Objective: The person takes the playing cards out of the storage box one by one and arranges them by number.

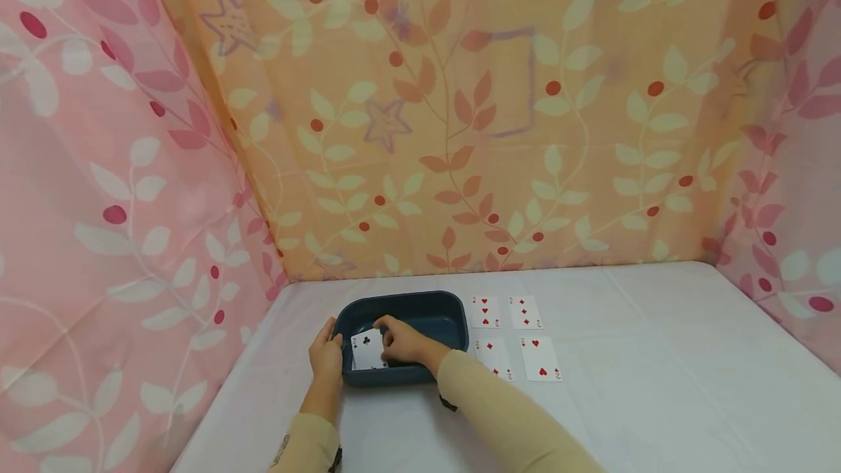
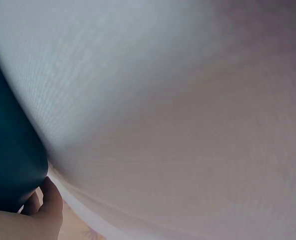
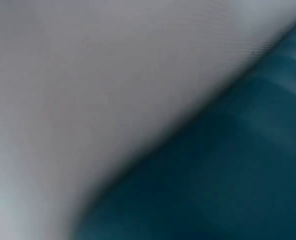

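The right hand's (image 1: pixel 406 341) fingers pinch the black-suited card (image 1: pixel 365 349) inside the blue bin (image 1: pixel 394 376); the left hand (image 1: pixel 325 356) grips the bin's left end. Good technique: keep the bin steady, the card level and clear of its walls.

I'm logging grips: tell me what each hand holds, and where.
The left hand grips the blue box by its left end; the right hand appears to hold a playing card by its right side.
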Demonstrator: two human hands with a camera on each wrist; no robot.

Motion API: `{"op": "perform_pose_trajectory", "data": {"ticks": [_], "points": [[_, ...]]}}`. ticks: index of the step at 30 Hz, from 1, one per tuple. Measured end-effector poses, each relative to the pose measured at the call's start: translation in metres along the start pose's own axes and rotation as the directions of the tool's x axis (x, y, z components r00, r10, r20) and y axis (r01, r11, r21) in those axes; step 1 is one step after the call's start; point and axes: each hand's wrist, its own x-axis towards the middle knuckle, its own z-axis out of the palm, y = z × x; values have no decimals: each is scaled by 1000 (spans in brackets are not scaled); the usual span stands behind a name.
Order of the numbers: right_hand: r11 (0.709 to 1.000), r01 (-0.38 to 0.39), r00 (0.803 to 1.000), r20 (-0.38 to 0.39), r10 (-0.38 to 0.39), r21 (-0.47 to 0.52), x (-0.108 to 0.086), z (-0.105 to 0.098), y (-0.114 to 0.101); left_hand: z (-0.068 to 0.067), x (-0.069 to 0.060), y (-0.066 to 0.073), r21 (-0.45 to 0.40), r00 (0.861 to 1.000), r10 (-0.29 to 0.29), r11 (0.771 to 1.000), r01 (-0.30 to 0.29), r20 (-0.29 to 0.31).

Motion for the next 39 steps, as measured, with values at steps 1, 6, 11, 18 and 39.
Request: {"op": "perform_pose_trajectory", "data": {"ticks": [1, 6, 11, 18, 39], "points": [[1000, -2, 1000, -6, 2, 8, -1, -1, 0, 0, 0, 0, -1, 1000, 0, 1000, 0, 1], [991, -46, 998, -32, 50, 128, -6, -11, -1, 0, 3, -2, 0, 1000, 14, 1000, -14, -7], [961, -88, 994, -43, 103, 261, -15, -22, -4, 0, 4, -2, 8, 1000, 24, 1000, -24, -14], [947, -105, 987, -84, 137, 305, -28, -38, -6, -2, 4, -1, 18, 1000, -8, 1000, 8, -13], [917, -165, 958, -164, 237, 362, -75, -90, -2, 0, 2, 0, 3, 1000, 2, 1000, -2, -13]]}}
